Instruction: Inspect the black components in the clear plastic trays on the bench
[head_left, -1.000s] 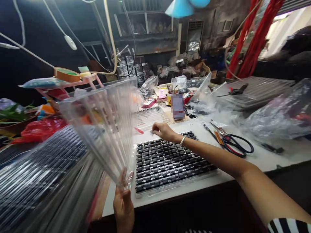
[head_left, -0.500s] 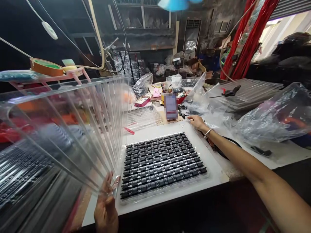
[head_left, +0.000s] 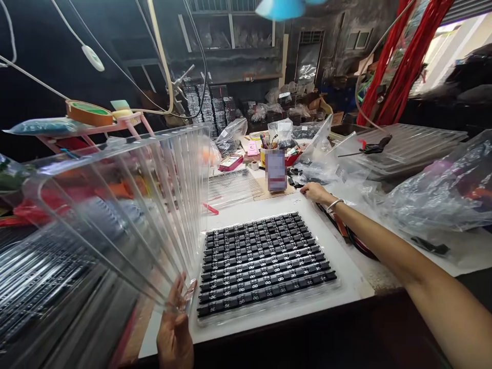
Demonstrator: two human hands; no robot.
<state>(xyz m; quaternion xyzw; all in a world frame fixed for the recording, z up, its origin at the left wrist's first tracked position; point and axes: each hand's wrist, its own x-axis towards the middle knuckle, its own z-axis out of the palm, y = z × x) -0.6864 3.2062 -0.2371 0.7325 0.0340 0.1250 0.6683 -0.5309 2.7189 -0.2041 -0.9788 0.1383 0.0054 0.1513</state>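
Observation:
My left hand [head_left: 175, 325] grips the near corner of a clear ribbed plastic tray [head_left: 126, 205], which stands tilted up on its edge at the left. Beside it, flat on the white tabletop, lies another clear tray [head_left: 269, 311] filled with rows of black connector-like parts [head_left: 265, 261]. My right hand [head_left: 315, 192] reaches beyond the far right corner of the filled tray. Its fingers are drawn together at the table surface, close to some small black pieces [head_left: 295, 179]; whatever they hold is too small to make out.
A phone [head_left: 275, 171] stands upright on cardboard behind the filled tray. Another clear ribbed tray [head_left: 234, 187] lies to its left. Plastic bags [head_left: 442, 189] and black cables [head_left: 359, 241] cover the right side. Stacked filled trays [head_left: 42, 277] sit at lower left; a tape roll [head_left: 89, 113] rests on a pink rack.
The whole scene has shifted slightly right in view as the head turned. Both hands keep nearly the same places, the left still gripping the raised tray.

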